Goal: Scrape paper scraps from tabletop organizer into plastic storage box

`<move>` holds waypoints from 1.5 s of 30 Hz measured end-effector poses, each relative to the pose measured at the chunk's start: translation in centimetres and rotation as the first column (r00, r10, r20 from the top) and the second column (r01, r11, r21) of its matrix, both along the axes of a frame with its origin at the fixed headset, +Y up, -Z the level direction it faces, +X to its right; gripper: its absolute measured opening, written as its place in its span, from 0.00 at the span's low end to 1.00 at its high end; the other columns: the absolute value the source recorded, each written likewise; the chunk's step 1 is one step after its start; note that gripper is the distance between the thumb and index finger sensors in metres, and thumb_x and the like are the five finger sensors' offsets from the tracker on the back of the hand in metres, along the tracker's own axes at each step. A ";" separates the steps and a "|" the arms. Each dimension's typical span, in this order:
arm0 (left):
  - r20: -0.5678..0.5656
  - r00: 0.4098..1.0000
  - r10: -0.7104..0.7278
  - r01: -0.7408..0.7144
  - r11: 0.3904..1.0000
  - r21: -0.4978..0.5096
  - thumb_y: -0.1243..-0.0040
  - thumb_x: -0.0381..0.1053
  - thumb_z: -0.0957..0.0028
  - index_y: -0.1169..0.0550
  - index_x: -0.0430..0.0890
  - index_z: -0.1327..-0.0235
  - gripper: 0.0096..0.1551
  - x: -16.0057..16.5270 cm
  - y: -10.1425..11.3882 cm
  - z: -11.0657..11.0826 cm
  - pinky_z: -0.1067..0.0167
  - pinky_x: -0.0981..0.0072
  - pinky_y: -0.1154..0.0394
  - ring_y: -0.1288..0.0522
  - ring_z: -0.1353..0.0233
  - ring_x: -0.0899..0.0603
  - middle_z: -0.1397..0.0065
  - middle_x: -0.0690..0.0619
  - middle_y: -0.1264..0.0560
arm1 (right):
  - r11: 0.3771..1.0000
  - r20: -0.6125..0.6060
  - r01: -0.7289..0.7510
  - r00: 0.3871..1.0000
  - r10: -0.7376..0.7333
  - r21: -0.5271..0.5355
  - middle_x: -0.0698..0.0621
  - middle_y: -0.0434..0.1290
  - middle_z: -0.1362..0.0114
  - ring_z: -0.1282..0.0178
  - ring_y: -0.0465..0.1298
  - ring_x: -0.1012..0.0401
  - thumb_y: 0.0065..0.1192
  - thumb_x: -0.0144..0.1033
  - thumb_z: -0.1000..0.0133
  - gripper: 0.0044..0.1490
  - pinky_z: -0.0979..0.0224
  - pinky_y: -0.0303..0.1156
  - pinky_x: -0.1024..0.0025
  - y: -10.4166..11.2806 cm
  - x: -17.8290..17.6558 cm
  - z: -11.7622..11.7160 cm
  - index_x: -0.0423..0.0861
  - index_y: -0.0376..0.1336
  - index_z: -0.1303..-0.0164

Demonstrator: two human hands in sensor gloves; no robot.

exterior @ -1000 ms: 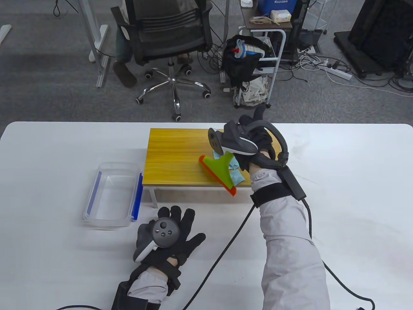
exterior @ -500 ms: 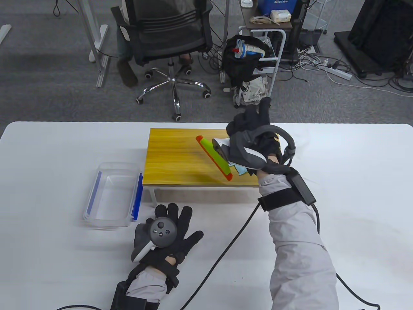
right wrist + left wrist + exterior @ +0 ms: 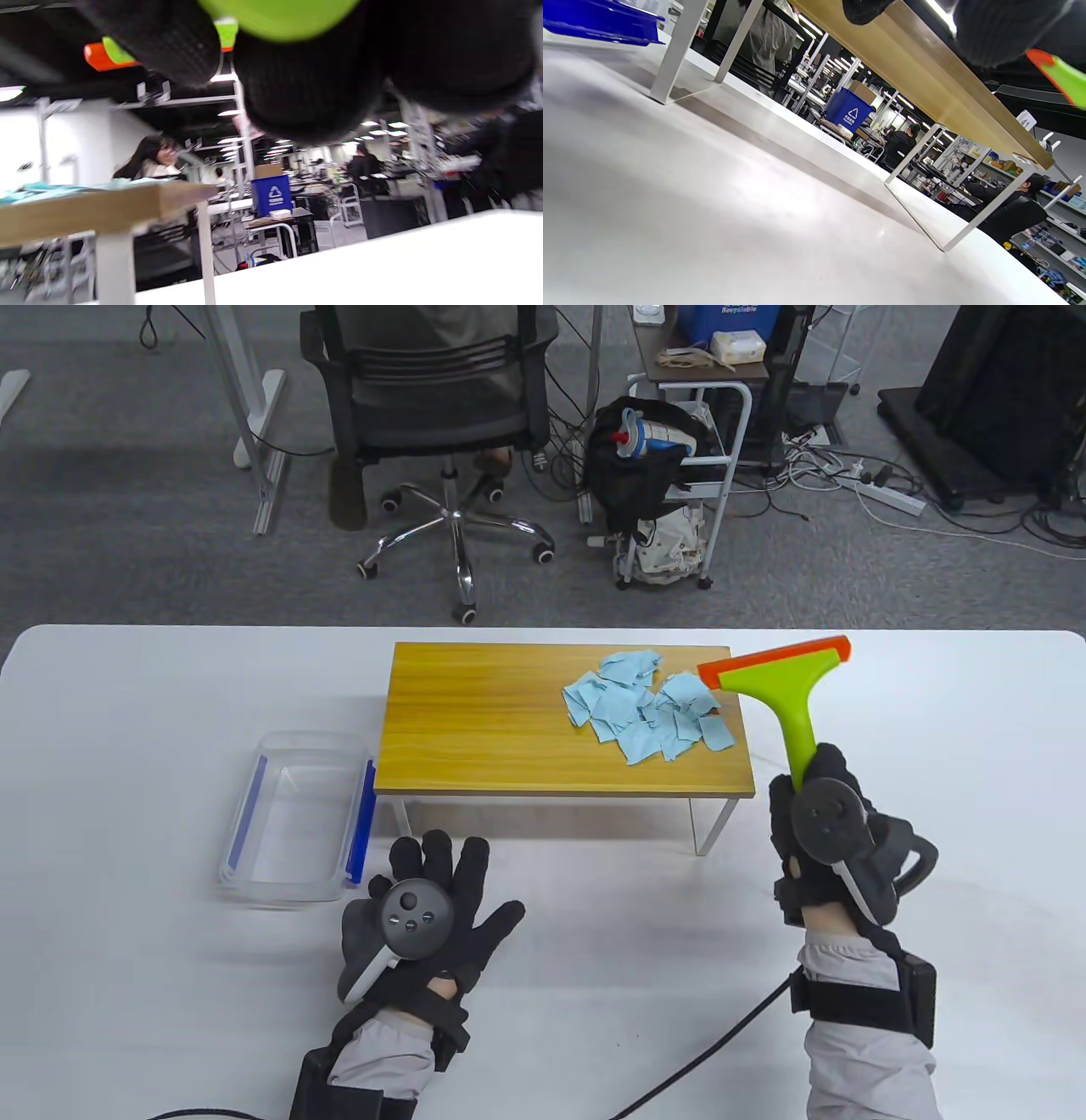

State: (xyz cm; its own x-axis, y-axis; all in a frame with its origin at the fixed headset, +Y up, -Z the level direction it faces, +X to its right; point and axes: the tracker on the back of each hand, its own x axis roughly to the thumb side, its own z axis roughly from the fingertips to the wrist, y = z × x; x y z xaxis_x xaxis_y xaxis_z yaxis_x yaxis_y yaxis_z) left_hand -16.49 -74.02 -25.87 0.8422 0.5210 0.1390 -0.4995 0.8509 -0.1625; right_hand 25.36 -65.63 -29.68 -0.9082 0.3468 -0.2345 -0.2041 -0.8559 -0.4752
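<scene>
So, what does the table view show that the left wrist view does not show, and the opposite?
Only the table view shows the blue paper scraps piled on the organizer's right part, the whole clear storage box, and both hands: the left hand flat on the table, the right hand gripping the scraper's handle. Only the left wrist view shows the organizer's underside. Both share the wooden organizer and the green scraper.

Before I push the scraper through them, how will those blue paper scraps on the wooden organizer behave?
The light blue paper scraps look thin and loose, lying overlapped, so they will probably slide easily on the smooth yellow wooden organizer top. Being light, some may flutter or slip under the orange-edged green scraper held by the right hand. They sit near the right edge, so some could spill off.
</scene>
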 end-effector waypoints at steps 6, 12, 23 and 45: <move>-0.053 0.999 0.010 -0.008 1.000 0.027 0.47 0.78 0.45 0.51 0.58 0.17 0.52 -0.7 0.0 0.0 0.34 0.19 0.67 0.73 0.20 0.27 0.14 0.43 0.66 | 0.994 0.122 0.095 0.987 -0.102 0.060 0.47 0.75 0.47 0.69 0.84 0.58 0.68 0.48 0.45 0.39 0.60 0.83 0.56 -4.4 1.0 2.1 0.36 0.56 0.36; -0.096 0.995 0.023 -0.019 0.999 0.046 0.46 0.78 0.45 0.52 0.57 0.17 0.52 -1.6 -0.1 -0.1 0.34 0.19 0.67 0.73 0.20 0.27 0.14 0.43 0.67 | 0.983 0.102 0.174 0.978 -0.180 0.064 0.46 0.75 0.46 0.68 0.84 0.57 0.69 0.47 0.46 0.39 0.58 0.82 0.54 -6.7 1.2 2.3 0.36 0.56 0.35; -0.334 0.939 0.081 -0.029 0.987 0.157 0.56 0.71 0.40 0.58 0.54 0.19 0.46 -5.0 -0.3 0.1 0.34 0.20 0.67 0.78 0.23 0.28 0.17 0.44 0.73 | 0.962 0.061 0.271 0.960 -0.272 0.022 0.45 0.75 0.47 0.68 0.84 0.57 0.69 0.46 0.46 0.39 0.59 0.83 0.54 -8.7 1.7 1.6 0.35 0.56 0.36; -0.907 0.174 0.384 -0.666 0.724 0.178 0.44 0.68 0.37 0.66 0.41 0.28 0.58 -14.9 -6.7 -0.1 0.45 0.64 0.23 0.32 0.33 0.39 0.22 0.36 0.60 | 0.896 0.016 0.437 0.898 -0.439 0.080 0.45 0.75 0.47 0.68 0.85 0.57 0.70 0.46 0.47 0.39 0.59 0.83 0.53 -8.4 2.4 1.8 0.35 0.57 0.36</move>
